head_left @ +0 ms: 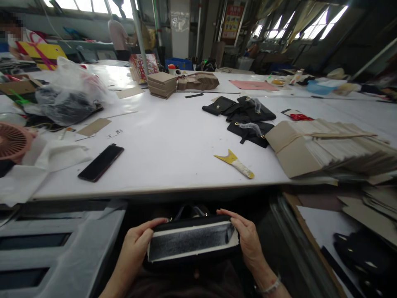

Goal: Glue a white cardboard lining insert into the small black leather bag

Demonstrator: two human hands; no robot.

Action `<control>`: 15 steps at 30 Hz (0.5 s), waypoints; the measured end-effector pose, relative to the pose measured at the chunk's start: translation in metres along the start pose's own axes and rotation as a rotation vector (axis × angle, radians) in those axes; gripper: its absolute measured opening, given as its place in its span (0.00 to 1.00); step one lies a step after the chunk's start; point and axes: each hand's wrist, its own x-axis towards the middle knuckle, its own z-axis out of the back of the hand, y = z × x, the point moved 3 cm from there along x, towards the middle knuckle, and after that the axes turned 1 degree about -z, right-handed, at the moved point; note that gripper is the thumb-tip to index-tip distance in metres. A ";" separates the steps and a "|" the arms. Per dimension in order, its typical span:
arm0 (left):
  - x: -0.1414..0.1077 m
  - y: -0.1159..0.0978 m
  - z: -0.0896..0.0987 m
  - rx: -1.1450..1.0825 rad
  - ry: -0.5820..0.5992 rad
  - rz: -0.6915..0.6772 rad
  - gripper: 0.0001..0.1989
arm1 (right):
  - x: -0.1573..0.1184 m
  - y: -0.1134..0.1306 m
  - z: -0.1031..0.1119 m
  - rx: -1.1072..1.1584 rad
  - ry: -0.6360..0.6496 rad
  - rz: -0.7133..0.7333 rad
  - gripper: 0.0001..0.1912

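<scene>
A black handbag [192, 257] rests at my lap, below the table's front edge. Its long opening faces me, edged by a pale rim around a dark grey inside, and a thin handle lies on the far side. At the left end, my left hand [139, 242] is closed on the bag's edge, thumb on the near face. My right hand [248, 238] grips the right end, with fingers over the far top edge. Parts of the fingers of both hands are hidden behind the bag.
On the white table [161, 153] lie a phone [101, 162], a yellow forked tool [235, 163], black bags [251, 118] and a banded stack of card [294, 151]. A plastic bag [70, 93] and a pink fan [14, 140] stand left. Other people [118, 37] are at the back.
</scene>
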 end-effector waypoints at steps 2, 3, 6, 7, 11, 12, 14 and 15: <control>-0.002 -0.003 0.000 -0.016 -0.005 -0.018 0.23 | -0.001 0.004 -0.001 -0.020 0.052 -0.023 0.22; -0.003 -0.005 0.000 -0.042 -0.007 -0.026 0.23 | -0.001 0.005 -0.001 -0.032 0.071 -0.042 0.22; -0.004 -0.005 -0.002 -0.106 0.008 -0.045 0.23 | 0.003 0.004 -0.001 -0.073 0.035 -0.099 0.24; -0.004 -0.004 -0.002 -0.113 -0.003 -0.053 0.23 | 0.004 0.003 -0.001 -0.083 0.013 -0.110 0.24; -0.005 0.003 -0.001 -0.162 -0.049 -0.093 0.21 | 0.006 0.000 -0.004 -0.071 -0.018 -0.108 0.26; -0.006 0.004 -0.001 -0.188 -0.043 -0.098 0.21 | 0.006 0.001 -0.004 -0.070 -0.023 -0.099 0.26; -0.009 0.007 -0.001 -0.259 -0.004 -0.102 0.22 | 0.004 0.003 -0.005 -0.070 -0.033 -0.087 0.25; -0.011 0.009 -0.001 -0.304 0.023 -0.104 0.22 | 0.004 0.005 -0.006 -0.073 -0.036 -0.084 0.25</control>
